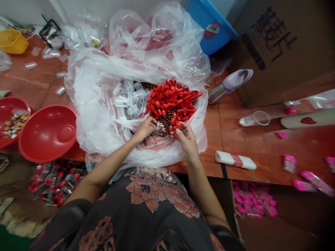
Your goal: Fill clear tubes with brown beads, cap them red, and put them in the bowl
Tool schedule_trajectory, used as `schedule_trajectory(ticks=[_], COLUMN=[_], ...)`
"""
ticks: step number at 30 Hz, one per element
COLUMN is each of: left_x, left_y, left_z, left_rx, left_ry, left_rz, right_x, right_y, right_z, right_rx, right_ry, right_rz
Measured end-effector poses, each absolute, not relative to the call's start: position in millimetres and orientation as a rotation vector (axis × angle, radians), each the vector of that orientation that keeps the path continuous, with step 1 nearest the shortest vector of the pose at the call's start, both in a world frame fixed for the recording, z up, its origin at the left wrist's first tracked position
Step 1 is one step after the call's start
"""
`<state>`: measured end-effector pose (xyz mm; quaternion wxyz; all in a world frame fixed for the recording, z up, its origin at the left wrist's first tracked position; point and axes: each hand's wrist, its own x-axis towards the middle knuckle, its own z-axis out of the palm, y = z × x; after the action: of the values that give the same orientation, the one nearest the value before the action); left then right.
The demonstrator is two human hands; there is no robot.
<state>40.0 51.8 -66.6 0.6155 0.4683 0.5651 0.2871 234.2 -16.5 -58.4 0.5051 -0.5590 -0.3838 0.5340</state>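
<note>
My left hand (147, 129) is closed on a small clear plastic container (159, 127), held low over the small brown balls (166, 122). To its right, my right hand (186, 136) pinches a red plastic cap (178, 126) between thumb and fingers. Both hands are above a white plastic bag (94, 115) spread open on the table. Behind them lies a heap of red plastic caps (171, 96). Clear plastic containers (131, 99) are piled to the left of the caps, and brown balls show around and beneath both piles.
Left of the bag stand an empty red bowl (48, 134) and a red bowl of small wrapped pieces (15, 104). A lilac-topped bottle (230, 85), a clear cup (255, 118) and a white packet (235, 160) are to the right. Behind is a blue tub (209, 21) beside a cardboard box (285, 52).
</note>
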Motion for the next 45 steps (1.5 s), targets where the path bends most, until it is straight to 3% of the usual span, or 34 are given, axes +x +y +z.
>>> schedule_trajectory(ticks=[10, 23, 34, 45], left_x=[69, 26, 14, 73], left_y=[73, 24, 25, 77], left_z=[-73, -29, -45, -61], left_rx=[1.141, 0.854, 0.932, 1.056], left_ry=[1.2, 0.826, 1.153, 1.467], left_rz=[0.757, 0.836, 0.722, 0.597], right_x=[240, 231, 224, 242], right_y=[-16, -7, -8, -19], right_z=[-55, -28, -29, -40], right_rx=[-1.34, -1.15, -1.094, -1.134], right_ry=[-0.905, -0.711, -0.469, -0.428], right_rz=[1.203, 1.26, 1.202, 1.172])
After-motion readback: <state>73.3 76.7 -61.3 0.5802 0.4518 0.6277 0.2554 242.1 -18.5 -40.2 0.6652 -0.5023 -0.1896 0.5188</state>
